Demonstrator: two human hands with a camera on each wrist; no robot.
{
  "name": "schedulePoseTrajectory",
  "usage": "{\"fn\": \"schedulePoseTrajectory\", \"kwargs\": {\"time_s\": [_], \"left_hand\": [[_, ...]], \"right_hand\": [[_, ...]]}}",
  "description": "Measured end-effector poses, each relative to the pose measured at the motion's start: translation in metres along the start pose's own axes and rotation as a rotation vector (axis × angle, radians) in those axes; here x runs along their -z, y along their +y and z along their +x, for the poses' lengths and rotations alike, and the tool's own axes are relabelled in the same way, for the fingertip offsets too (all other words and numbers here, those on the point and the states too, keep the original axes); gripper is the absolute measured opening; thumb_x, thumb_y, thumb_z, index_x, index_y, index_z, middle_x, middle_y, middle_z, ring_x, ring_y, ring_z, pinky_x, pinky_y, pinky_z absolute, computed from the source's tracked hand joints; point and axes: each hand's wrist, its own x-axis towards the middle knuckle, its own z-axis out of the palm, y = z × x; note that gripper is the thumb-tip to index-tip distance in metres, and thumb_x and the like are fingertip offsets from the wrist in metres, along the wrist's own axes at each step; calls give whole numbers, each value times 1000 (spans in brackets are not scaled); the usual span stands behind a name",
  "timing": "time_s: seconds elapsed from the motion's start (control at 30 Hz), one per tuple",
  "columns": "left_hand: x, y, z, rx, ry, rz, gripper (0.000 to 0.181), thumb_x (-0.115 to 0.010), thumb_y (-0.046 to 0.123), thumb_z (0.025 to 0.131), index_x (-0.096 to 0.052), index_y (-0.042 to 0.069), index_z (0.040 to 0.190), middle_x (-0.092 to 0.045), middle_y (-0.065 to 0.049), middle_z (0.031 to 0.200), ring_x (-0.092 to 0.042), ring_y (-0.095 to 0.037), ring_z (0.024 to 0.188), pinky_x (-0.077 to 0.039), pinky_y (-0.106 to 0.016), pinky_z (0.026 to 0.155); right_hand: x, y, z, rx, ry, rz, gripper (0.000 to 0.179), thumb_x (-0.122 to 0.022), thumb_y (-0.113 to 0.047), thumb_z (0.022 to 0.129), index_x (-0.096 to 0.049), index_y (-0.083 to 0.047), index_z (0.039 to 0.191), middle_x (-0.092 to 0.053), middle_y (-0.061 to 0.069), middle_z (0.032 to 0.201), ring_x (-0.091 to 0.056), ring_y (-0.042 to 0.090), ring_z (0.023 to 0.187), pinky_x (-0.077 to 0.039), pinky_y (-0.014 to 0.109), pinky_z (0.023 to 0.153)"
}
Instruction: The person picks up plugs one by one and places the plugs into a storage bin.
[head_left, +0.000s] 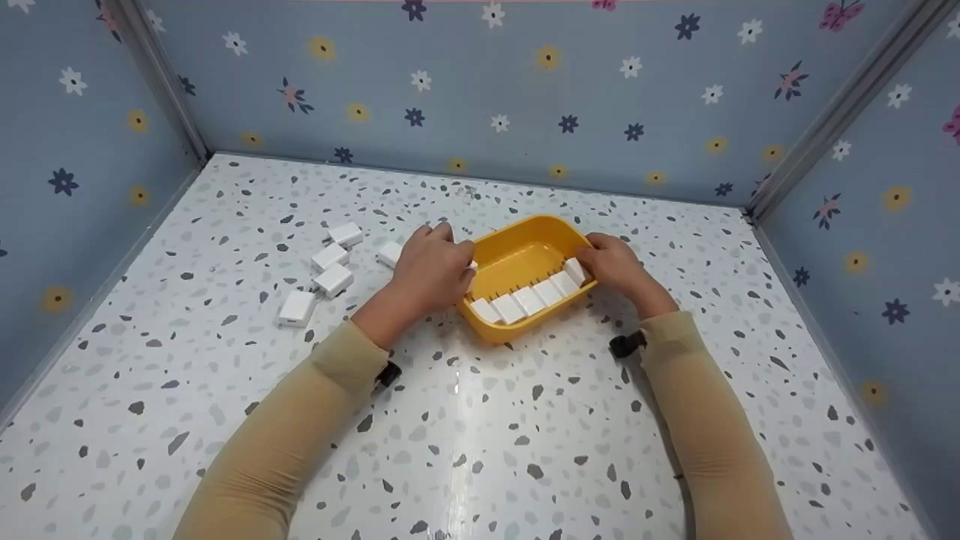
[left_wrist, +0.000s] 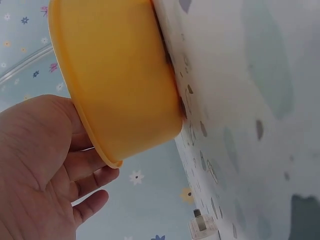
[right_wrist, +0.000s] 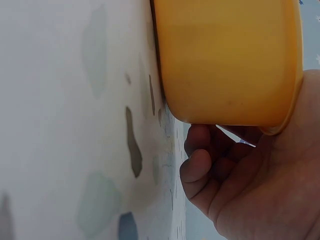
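A yellow plastic basket (head_left: 525, 271) stands on the speckled tabletop, holding a row of several white plug adapters (head_left: 529, 300) along its near side, pins pointing inward. My left hand (head_left: 435, 266) reaches over the basket's left rim and pinches a white plug adapter (head_left: 472, 267), mostly covered by the fingers. In the left wrist view, that left hand (left_wrist: 45, 165) is beside the rim and the adapter is hidden. My right hand (head_left: 616, 268) grips the basket's right end. Its curled fingers (right_wrist: 197, 165) lie against the outer wall in the right wrist view.
Several loose white plug adapters (head_left: 331, 259) lie on the table left of the basket, and another adapter (head_left: 390, 253) is just beyond the left hand. Blue flower-patterned panels (head_left: 480, 90) enclose the table at the back and both sides.
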Motion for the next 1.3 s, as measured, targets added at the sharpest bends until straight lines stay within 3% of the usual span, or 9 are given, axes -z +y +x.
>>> {"fn": "schedulePoseTrajectory", "kwargs": {"time_s": [0.13, 0.33, 0.7, 0.97, 1.1, 1.3], "left_hand": [[-2, 0, 0, 3, 34, -21, 18, -67, 21, 108, -74, 5, 103, -71, -10, 86, -57, -33, 98, -46, -48, 87], [-5, 1, -1, 58, 66, -75, 20, -64, 21, 110, -73, 5, 103, -67, -10, 87, -55, -33, 96, -45, -49, 87], [-6, 10, 2, 81, -37, 22, 25, -63, 24, 111, -76, 4, 105, -68, -10, 83, -56, -32, 107, -45, -50, 102], [-1, 13, 2, 101, -75, 22, 29, -63, 22, 110, -79, 5, 94, -74, -10, 86, -56, -33, 105, -48, -49, 93], [-1, 13, 3, 82, -88, 58, 35, -57, 20, 111, -80, 1, 93, -72, -16, 98, -53, -35, 108, -53, -49, 87], [-2, 12, 2, 90, -122, 120, 42, -52, 24, 113, -78, 2, 88, -59, -20, 116, -48, -38, 123, -56, -49, 91]], "right_hand": [[-1, -1, 1, -9, 7, -3, 41, -51, -29, 116, -65, -4, 146, -67, 17, 134, -59, 31, 109, -50, 43, 96], [-1, -1, 2, -11, 3, -11, 43, -51, -28, 115, -64, -3, 148, -66, 17, 136, -59, 31, 110, -51, 43, 97], [1, 0, -1, -31, -3, 4, 44, -51, -29, 116, -63, -4, 150, -66, 17, 138, -59, 31, 113, -50, 44, 100], [1, 3, 2, 0, -2, -2, 42, -52, -30, 116, -65, -3, 146, -67, 18, 134, -59, 30, 107, -51, 40, 93], [0, 3, 2, 0, -4, 6, 42, -52, -28, 116, -65, -2, 146, -67, 18, 136, -59, 30, 108, -51, 40, 94], [0, 1, 0, -10, -9, 4, 43, -51, -29, 117, -64, -2, 147, -66, 18, 135, -59, 30, 107, -51, 39, 93]]}}
